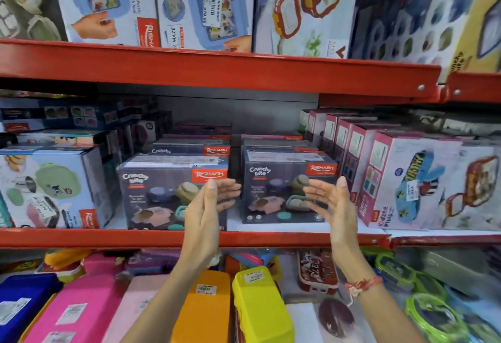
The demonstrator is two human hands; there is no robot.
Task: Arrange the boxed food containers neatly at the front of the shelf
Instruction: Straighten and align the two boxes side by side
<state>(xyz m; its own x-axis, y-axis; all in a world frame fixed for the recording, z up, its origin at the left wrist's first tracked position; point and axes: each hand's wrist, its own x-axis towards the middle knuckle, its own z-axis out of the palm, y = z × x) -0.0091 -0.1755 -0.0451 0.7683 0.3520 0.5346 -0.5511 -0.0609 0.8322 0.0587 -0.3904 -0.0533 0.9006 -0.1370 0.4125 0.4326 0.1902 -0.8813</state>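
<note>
Two dark "Crunchy Bite" boxes stand at the front of the middle red shelf [271,238]. The left box [154,193] sits close to the shelf lip; the right box [276,193] stands slightly further back, with a gap between them. More of the same boxes are stacked behind both. My left hand [208,207] is raised in front of the left box's right end, fingers apart, holding nothing. My right hand [333,201] is raised in front of the right box's right end, also open and empty. The palms face each other.
A light blue lunchbox carton [51,188] stands left of the dark boxes, and pink-and-white Kidzee cartons [423,180] stand to the right. Large cartons fill the upper shelf [217,69]. Below are coloured plastic lunchboxes, among them an orange one [206,304] and a yellow one [257,304].
</note>
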